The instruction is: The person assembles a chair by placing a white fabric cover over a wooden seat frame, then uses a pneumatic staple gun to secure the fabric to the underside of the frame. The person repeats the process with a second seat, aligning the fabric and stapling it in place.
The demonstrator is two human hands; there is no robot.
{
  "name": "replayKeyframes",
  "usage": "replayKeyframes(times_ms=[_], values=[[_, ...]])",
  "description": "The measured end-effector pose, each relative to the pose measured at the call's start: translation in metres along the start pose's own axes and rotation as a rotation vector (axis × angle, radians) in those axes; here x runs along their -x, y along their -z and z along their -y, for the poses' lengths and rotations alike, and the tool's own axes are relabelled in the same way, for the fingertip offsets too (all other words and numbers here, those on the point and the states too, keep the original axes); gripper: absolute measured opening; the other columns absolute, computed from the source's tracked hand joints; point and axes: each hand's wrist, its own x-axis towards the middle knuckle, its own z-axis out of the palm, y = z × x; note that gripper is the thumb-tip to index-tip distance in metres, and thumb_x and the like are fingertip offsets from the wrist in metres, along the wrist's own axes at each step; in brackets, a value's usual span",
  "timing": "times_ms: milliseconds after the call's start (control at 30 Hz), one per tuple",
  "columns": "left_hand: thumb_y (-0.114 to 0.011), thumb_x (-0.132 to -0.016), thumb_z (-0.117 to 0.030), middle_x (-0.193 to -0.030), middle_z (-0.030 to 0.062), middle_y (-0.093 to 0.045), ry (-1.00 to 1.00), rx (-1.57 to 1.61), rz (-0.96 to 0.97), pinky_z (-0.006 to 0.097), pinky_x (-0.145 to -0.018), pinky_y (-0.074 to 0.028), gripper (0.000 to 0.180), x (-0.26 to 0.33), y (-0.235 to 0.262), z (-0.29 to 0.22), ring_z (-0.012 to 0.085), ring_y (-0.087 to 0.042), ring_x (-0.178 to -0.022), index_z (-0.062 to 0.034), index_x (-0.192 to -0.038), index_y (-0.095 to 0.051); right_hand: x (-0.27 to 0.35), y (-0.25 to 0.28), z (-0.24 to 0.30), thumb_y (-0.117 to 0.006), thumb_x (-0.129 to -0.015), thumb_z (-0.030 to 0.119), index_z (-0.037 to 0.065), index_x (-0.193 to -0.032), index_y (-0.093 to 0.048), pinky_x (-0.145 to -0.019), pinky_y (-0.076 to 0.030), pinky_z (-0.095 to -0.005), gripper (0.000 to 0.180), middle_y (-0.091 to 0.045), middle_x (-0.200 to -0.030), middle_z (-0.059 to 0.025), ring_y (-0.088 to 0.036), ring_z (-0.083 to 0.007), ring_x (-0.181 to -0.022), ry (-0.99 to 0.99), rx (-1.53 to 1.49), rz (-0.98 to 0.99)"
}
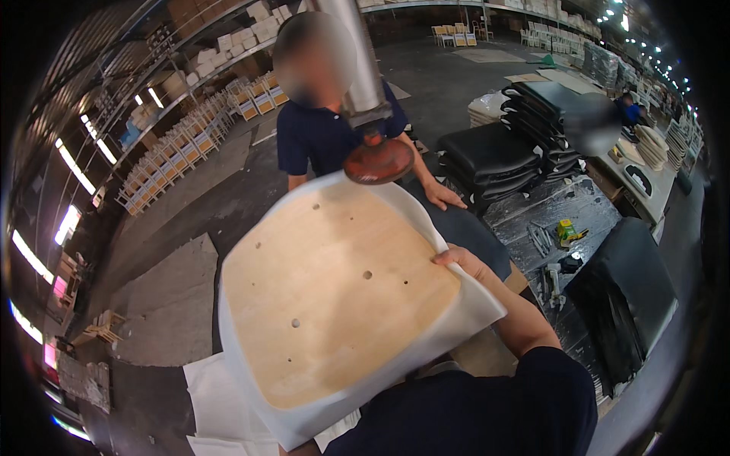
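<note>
Seat board (334,289): pale plywood, matt, smooth, faint grain, a few drilled holes. Under it white foam pad (471,315), soft matt edge showing all round. Right hand (456,258) at the board's 3 o'clock edge, on wood and foam. At 12 o'clock: press disc (379,162), rusty red-brown metal, dull; its column (363,68) brushed grey metal. At 2 o'clock: stacked cushions (494,156), black vinyl, slight sheen. Bench top (563,201) dark, glossy wrinkled film.

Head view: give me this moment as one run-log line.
right hand: grips seat board edge | foam: under board | left hand: unseen | press disc: above board
</note>
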Motion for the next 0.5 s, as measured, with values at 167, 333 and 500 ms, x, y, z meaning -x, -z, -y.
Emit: replayKeyframes(times_ms=[167, 333, 500], values=[[-0.048, -0.114, -0.052, -0.157, 0.0213, -0.061, 0.072, 0.035, -0.01, 0.049, -0.12, -0.049, 0.074, -0.028, -0.047, 0.042, 0.0349, -0.061, -0.142, 0.0048, -0.161, -0.047, 0.008, 0.059, 0.051, -0.067, -0.093, 0.009, -0.007, -0.154, -0.055, -0.104, -0.063, -0.0444, 0.064, -0.074, -0.135, -0.0245, -0.079, -0.0332, -0.114, -0.058, -0.005, -0.007], [-0.047, -0.114, -0.053, -0.157, 0.0213, -0.061, 0.08, 0.016, 0.023, 0.049, -0.12, -0.049, 0.075, -0.044, -0.088, 0.05, 0.035, -0.06, -0.142, 0.0046, -0.161, -0.047, 0.01, 0.085, 0.086, -0.068, -0.093, 0.01, -0.008, -0.153, -0.056, -0.104, -0.063, -0.0467, 0.065, -0.074, -0.136, -0.0261, -0.079, -0.0357, -0.115, -0.073, -0.073, 0.01], [-0.046, -0.115, -0.055, -0.157, 0.0213, -0.061, 0.077, 0.011, 0.013, 0.049, -0.121, -0.049, 0.076, -0.044, -0.099, 0.049, 0.035, -0.06, -0.143, 0.0044, -0.162, -0.047, 0.0, 0.103, 0.091, -0.07, -0.092, 0.013, -0.008, -0.152, -0.057, -0.103, -0.063, -0.0491, 0.065, -0.074, -0.136, -0.0274, -0.079, -0.0378, -0.113, -0.132, -0.173, 0.019]])
